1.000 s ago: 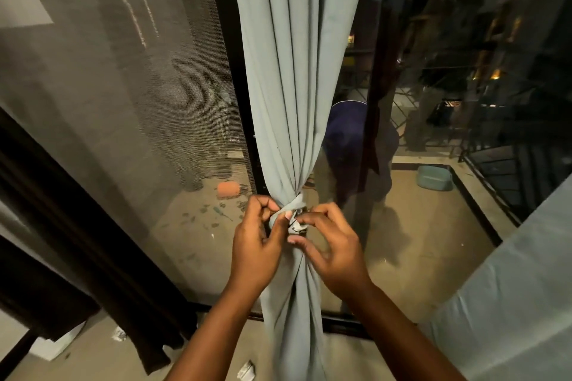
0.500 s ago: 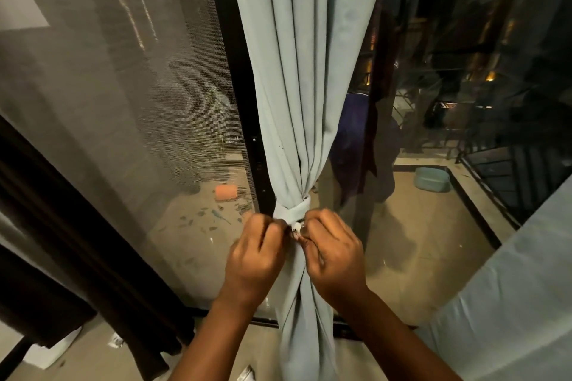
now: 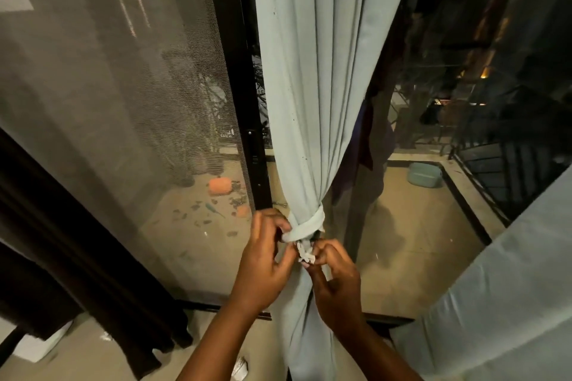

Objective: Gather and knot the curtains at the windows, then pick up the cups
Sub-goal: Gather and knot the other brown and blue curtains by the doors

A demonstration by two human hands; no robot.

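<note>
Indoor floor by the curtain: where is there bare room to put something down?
Bare tan floor lies between the dark brown curtain and the pale blue-grey gathered curtain. Nearer that curtain's foot it is tighter: a small white scrap lies there.

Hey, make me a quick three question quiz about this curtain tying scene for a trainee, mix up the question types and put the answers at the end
1. True or false: a band is wrapped around the gathered pale curtain.
2. Multiple choice: the right hand is pinching A) the dark curtain at far left, B) a small white fastening piece just under the band, C) the orange object outside.
3. Short answer: where is the left hand relative to the band?

Key:
1. True.
2. B.
3. At the band's left end, fingers curled on it.
</note>
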